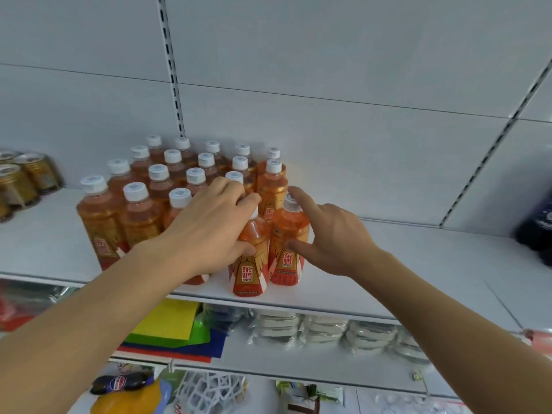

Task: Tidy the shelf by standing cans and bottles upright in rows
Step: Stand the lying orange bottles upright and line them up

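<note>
bottles: about 22 orange drink bottles (137, 216) with white caps, all upright on the white shelf (418, 258), packed in rows up to the back wall
front pair: two bottles at the shelf's front edge, right end of the block; left one (249, 270) tilts slightly, right one (286, 255) stands just beside it, sides touching or nearly so
cans: 3–4 gold cans (18, 183) upright at the shelf's far left, well apart from the bottles
left hand: (206, 231) palm down over the left front bottle, fingers curled over its cap and neck, thumb pressed on its shoulder — gripping it
right hand: (325, 234) fingers spread, index tip on the cap of the right front bottle, thumb against its body; a light touch, no grip
below shelf: coloured sheets (170, 327) and four stacks of wrapped white packs (322, 327)
</note>
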